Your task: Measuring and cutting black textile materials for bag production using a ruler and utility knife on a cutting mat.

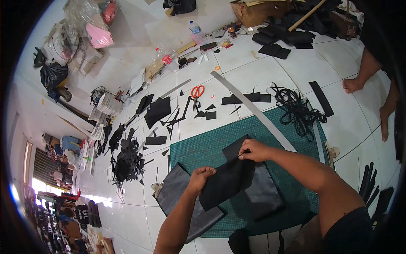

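Note:
A matte black piece of fabric (226, 180) is held up at a slant between my two hands. My left hand (201, 179) is closed on its left edge, thumb on top. My right hand (253, 150) pinches the upper right edge, where a smaller black flap (232, 149) sticks out beyond the fingers. Whether that flap belongs to the same piece, I cannot tell. Beneath lies shinier dark grey material (179, 186), showing on both sides of the held piece. It rests on a green cutting mat (198, 146) and hangs over the mat's left edge.
A long metal ruler (253, 110) crosses the mat's far edge. Tangled black cord (296, 108) sits at the far right corner. Orange-handled scissors (197, 92) lie among black scraps on white tiles, beside a scrap heap (129, 161). Another person's bare foot (353, 85) is at right.

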A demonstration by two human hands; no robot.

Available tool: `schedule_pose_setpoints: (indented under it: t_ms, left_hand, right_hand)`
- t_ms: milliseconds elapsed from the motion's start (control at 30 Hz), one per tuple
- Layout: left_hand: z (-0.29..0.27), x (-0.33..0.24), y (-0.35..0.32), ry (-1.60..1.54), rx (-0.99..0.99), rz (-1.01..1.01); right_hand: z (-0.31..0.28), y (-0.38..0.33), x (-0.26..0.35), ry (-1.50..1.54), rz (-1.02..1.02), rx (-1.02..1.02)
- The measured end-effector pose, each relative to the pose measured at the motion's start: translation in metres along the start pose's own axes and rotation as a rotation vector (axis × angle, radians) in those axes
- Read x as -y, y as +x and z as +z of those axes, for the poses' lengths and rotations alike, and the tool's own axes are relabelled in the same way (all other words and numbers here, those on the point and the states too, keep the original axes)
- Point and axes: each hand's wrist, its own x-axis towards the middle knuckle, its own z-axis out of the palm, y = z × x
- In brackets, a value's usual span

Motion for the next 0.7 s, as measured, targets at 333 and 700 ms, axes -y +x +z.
schedule_pose_setpoints:
  t_ms: [333, 700]
  left_hand:
    - [0.012, 0.013, -0.003, 0.380, 0.055, 0.156]
    - [0.061, 0.041, -0.002, 0.544, 0.503, 0.045]
  right_hand:
    - [-0.015, -0.020, -0.027, -0.355, -0.020, 0.006]
    - [-0.071, -0.057, 0.014, -0.880, 0.378, 0.327]
